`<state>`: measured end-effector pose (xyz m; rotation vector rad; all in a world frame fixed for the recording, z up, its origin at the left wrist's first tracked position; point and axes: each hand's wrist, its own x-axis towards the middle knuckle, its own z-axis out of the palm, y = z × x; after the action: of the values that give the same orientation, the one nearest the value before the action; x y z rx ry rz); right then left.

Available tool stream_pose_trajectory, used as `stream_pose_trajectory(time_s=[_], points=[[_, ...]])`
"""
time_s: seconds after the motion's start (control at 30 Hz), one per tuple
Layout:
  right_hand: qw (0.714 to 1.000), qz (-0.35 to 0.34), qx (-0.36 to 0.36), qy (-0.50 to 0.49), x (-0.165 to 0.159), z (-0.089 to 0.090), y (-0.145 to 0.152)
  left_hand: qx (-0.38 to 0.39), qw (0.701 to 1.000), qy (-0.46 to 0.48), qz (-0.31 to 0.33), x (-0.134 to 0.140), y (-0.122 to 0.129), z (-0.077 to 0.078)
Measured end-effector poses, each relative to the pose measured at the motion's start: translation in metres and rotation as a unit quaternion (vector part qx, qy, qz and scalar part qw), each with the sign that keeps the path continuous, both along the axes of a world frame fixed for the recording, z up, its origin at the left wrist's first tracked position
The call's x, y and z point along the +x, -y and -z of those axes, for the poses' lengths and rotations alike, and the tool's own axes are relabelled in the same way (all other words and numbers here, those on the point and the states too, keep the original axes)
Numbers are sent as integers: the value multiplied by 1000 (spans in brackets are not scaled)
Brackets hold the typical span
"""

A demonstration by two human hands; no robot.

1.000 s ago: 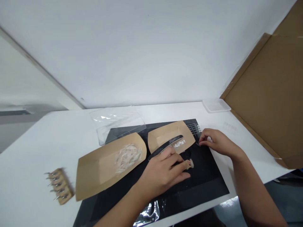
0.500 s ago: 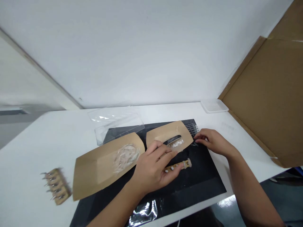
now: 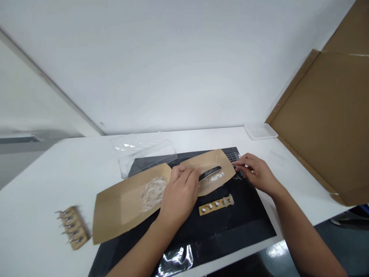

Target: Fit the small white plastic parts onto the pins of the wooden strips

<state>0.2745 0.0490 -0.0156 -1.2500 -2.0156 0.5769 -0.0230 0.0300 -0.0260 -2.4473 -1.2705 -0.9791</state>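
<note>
My left hand [image 3: 180,194] is closed, fingers bent together over the left edge of the smaller brown paper tray [image 3: 207,159]. Its fingertips are at the near end of a slim black tool [image 3: 210,173] lying in that tray beside small white pieces [image 3: 216,177]. Whatever they grip is hidden. My right hand [image 3: 256,171] pinches at the tray's right corner, by a black slotted rack [image 3: 233,156]; what is between the fingertips is too small to name. In front, on the black mat [image 3: 230,234], lies a tan strip [image 3: 213,207] with several white-topped studs and clear pieces at its right end.
A larger brown tray [image 3: 111,215] holds a heap of thin clear pieces [image 3: 154,194]. At far left lies a tan block [image 3: 75,231] with metal prongs. Clear plastic covers [image 3: 147,152] and a shallow clear box [image 3: 261,131] stand behind. Cardboard [image 3: 323,115] rises at right.
My left hand has drawn back left from above the tan strip to the smaller tray's edge, uncovering the strip. My right hand has shifted slightly left, its fingers pinched at the tray corner.
</note>
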Motion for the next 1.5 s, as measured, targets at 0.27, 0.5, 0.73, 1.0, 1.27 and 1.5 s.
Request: stream_pose_trajectory(time_s=[0.27,0.5,0.73,1.0,1.27,1.5], points=[[991,-29,128,-24,-24,-12,9,-60,993,-75,-64,1,7,1],[975,-171,70,126,-48,-31,-6,-93,991,-65,-71,6,8,2],[983,-124,80,113,-67,-20,-21,-106,989,-65,-77,8,10,1],[985,-78,153,36,-63,-14,-5,-55,997,54,-11,4,7,-6],[964,10,257,61,-72,-12,1,-184,938,284,75,16,16,-13],[945,27,305,117,-82,-11,2,-224,909,346,59,20,19,-11]])
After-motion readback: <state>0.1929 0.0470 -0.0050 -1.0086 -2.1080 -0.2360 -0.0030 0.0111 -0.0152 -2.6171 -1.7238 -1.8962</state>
